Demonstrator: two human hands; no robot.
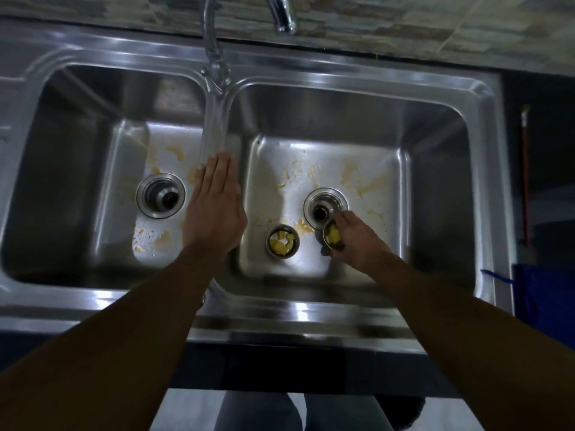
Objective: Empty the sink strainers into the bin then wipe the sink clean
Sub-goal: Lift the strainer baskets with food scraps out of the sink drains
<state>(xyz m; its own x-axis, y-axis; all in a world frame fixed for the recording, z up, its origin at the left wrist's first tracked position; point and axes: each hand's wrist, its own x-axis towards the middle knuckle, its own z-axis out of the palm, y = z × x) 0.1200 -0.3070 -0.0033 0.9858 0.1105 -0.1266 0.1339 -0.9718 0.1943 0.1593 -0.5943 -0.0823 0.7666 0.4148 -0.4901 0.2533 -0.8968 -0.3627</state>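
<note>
Strainer (332,236) partly behind grip of R hand (357,242)

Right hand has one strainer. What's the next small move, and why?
Probably bring the left hand, now flat on the divider between the basins, down to the second strainer standing on the right basin's floor. The right hand already grips the first strainer; both hold yellow scraps, so both could go to the bin together.

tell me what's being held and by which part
The right hand grips a strainer of yellow scraps by its outer wall. The left hand holds nothing, flat over the sink divider.
</note>
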